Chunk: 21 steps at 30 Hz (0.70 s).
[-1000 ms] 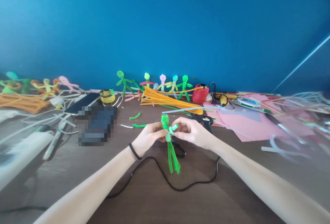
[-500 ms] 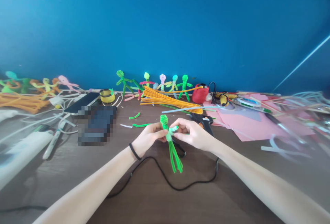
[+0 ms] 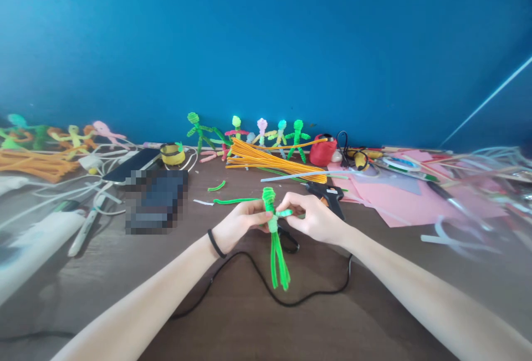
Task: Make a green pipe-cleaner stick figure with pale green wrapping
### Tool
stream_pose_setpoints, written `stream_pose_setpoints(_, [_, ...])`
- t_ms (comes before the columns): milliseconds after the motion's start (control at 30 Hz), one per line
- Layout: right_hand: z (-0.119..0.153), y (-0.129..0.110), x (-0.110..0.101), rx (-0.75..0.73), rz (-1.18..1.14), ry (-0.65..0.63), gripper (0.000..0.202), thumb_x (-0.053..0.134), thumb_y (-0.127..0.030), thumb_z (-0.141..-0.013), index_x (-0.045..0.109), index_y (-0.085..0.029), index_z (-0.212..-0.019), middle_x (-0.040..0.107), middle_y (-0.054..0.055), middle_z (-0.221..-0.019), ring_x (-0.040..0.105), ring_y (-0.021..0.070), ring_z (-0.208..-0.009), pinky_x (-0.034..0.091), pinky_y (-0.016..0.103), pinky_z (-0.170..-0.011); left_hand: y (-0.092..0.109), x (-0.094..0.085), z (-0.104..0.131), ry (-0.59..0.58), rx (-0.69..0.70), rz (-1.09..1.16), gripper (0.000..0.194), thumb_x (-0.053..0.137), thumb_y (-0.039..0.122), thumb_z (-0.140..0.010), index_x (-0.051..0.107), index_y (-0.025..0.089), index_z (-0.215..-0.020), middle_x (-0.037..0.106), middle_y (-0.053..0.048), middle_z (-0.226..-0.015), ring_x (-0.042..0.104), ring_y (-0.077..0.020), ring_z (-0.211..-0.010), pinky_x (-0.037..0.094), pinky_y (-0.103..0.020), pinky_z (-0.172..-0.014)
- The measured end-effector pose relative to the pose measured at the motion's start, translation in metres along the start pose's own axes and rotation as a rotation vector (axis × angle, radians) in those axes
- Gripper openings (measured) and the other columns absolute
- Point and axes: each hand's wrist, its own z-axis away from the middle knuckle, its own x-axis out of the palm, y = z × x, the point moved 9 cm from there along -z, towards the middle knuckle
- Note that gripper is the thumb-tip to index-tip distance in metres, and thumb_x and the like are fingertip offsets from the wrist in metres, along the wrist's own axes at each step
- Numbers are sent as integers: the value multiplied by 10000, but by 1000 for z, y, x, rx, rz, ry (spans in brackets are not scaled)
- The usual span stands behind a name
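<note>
Between my hands, above the brown table, is a green pipe cleaner figure (image 3: 272, 223). It has a coiled head, a pale green wrapped middle and several straight strands hanging down. My left hand (image 3: 246, 219) pinches its body from the left, with the thumb in front; part of the other fingers is hidden behind it. My right hand (image 3: 310, 217) has thumb and forefinger closed on the figure's pale green arm, which sticks out to the right. Just beyond my hands lie a long green pipe cleaner (image 3: 233, 202) and a short green piece (image 3: 216, 186).
A bundle of orange pipe cleaners (image 3: 274, 161) lies behind my hands, finished figures (image 3: 297, 140) along the blue wall. A black glue gun (image 3: 328, 194) sits right of centre, its cable (image 3: 286, 304) looping in front. Pink paper sheets (image 3: 399, 203) lie right, phones (image 3: 162, 200) left.
The figure has turned more upright and its head has shifted slightly right. Its pale arm now points more sideways, with my right hand still on it.
</note>
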Motion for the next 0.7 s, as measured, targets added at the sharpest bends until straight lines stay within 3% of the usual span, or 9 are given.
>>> stream_pose_setpoints(233, [0,-2,-1,-38,11,32,136,485,-109,-706,556,-180,-797,498,-29,-628,449,88,-561,360,211,-551,1,3,2,-39,-36,4,222,632,252,-661,625,114,-835,598,-34,-722,531,-124,-659,410,-255,-667])
stream_pose_setpoints(533, [0,-8,3,-81,110,19,118,498,-189,-761,553,-202,-864,597,10,-747,550,127,-659,422,238,-619,-4,-8,-2,114,-6,-20,175,594,284,-672,591,134,-764,554,-3,-656,520,-132,-658,402,-254,-648])
stream_pose_setpoints(700, [1,-11,2,-117,168,36,134,497,-143,-738,566,-207,-835,609,18,-780,563,141,-709,422,247,-645,-6,-4,0,72,-29,-8,194,609,310,-666,583,130,-733,533,5,-630,477,-103,-577,363,-229,-574])
